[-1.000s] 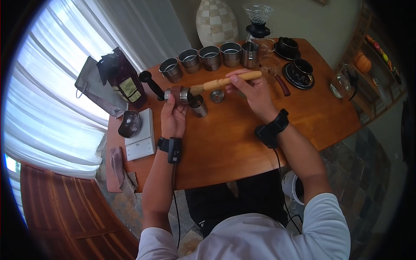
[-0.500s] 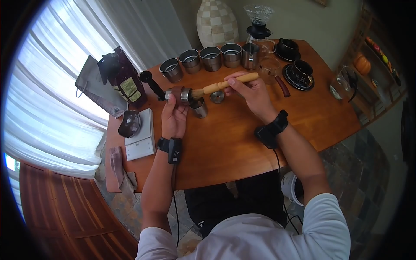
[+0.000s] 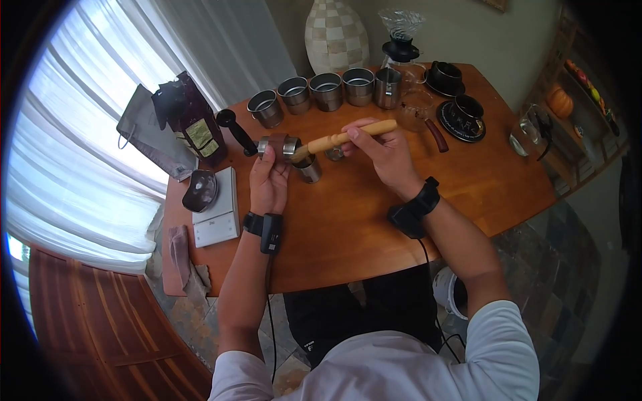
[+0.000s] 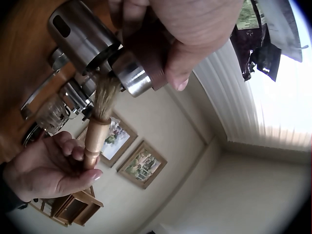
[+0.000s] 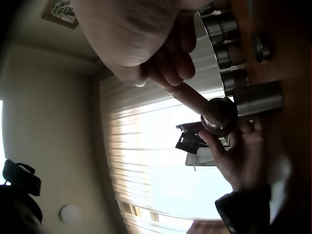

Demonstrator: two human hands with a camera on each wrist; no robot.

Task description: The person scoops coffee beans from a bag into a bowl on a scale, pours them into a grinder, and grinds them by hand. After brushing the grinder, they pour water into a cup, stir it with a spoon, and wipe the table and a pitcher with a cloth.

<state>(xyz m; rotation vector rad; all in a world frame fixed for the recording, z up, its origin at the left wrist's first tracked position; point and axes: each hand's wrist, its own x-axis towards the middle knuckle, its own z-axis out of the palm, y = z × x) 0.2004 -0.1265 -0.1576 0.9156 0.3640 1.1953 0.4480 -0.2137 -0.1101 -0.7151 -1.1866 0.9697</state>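
My left hand [image 3: 269,186] grips a hand coffee grinder [image 3: 289,145] round its brown band, tipped on its side, its black crank knob [image 3: 231,121] pointing left. The right hand [image 3: 386,159] holds a brush [image 3: 341,138] by its wooden handle, thumb along the top. The brush's bristles [image 4: 106,95] are at the grinder's open end in the left wrist view. Just below stands a small steel cup [image 3: 309,172], upright on the table, its mouth close under the bristles. A small round metal piece [image 5: 261,47] lies beyond the cup, partly behind the brush in the head view.
Several steel canisters [image 3: 326,92] line the back of the wooden table [image 3: 348,227]. Left of my hand are a white scale [image 3: 217,217], a dark bowl [image 3: 200,191] and a coffee bag [image 3: 194,127]. At the right stand black cups [image 3: 467,107] on saucers and a glass pitcher [image 3: 525,139].
My right hand has come slightly left and down, and the brush handle now slants more steeply. The left hand and the grinder have hardly moved.
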